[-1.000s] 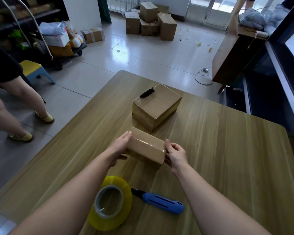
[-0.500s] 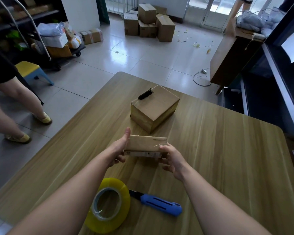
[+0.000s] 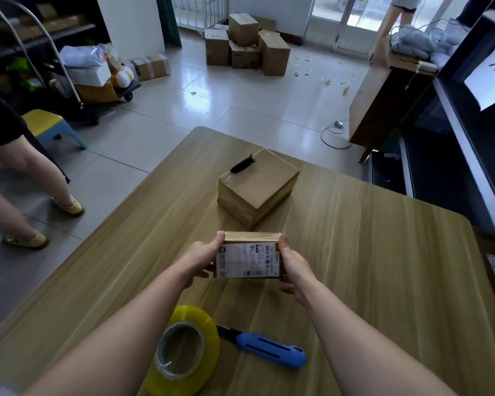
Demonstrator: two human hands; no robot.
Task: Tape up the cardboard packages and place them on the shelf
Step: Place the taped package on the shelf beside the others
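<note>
While the small package [image 3: 247,260] is held over the table [image 3: 369,267], gripped at its ends by the left hand [image 3: 199,258] and right hand [image 3: 295,267], every seam should be checked before the tape roll [image 3: 185,352] is taken up.

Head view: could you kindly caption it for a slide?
Left hand and right hand hold a labelled package over the table.

Here's the wooden table [image 3: 369,252], pale grain, rounded corners. Out near its middle sits a taped cardboard box [image 3: 257,190], set at an angle to the table's edges. Down at the near edge lies a roll of yellow packing tape [image 3: 209,332]. Just right of it, a blue-handled utility knife [image 3: 272,350] lies flat, dark tip pointing at the roll.
</note>
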